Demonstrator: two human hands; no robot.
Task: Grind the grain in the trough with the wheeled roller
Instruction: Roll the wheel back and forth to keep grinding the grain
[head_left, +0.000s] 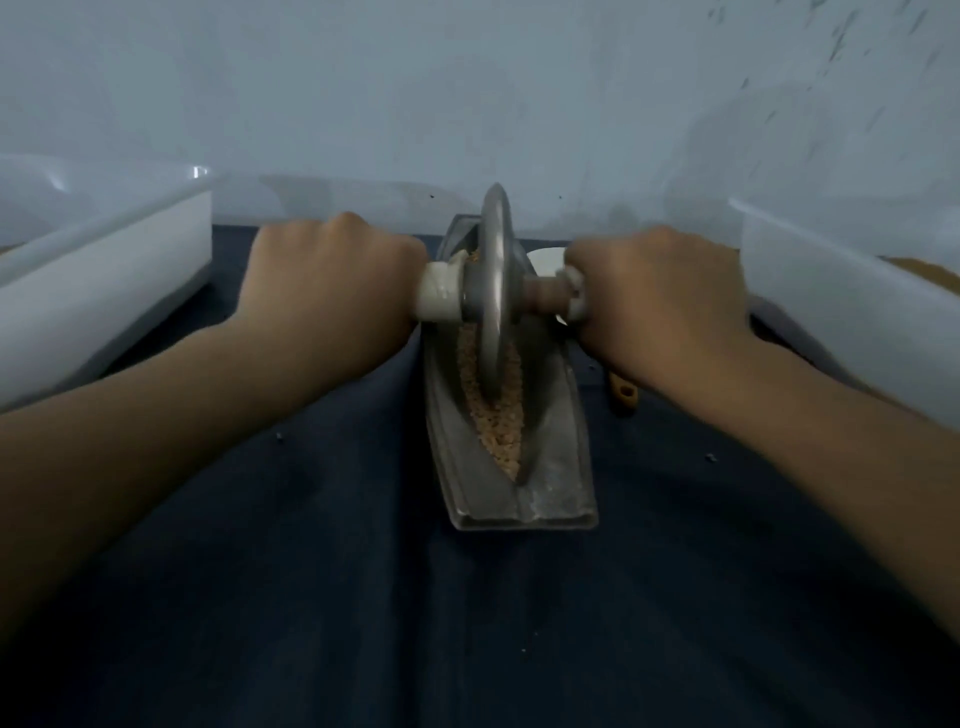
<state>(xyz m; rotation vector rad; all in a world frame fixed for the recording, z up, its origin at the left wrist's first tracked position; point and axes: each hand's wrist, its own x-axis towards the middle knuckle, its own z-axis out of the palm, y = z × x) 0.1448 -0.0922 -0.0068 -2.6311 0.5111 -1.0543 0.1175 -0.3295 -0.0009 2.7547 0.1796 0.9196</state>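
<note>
Grain (498, 431) lies in the trough (550, 467) under the wheeled roller (493, 280), whose handles the left hand (332, 275) and right hand (654, 291) grip tight on each side of the trough, and a crooked push could spill grain over its edge

Metal trough (563, 467) lay lengthwise on dark blue cloth (363, 597), narrow groove holding crushed tan grain (501, 421). Wheeled roller (493, 291) stood upright in the groove toward the far end, disc edge in the grain. Left hand (322, 291) gripped the left axle handle; right hand (660, 296) gripped the right. White plastic bins sat at far left (104, 270) and far right (852, 291). Small tan object (625, 395) lay right of trough, partly hidden.
</note>
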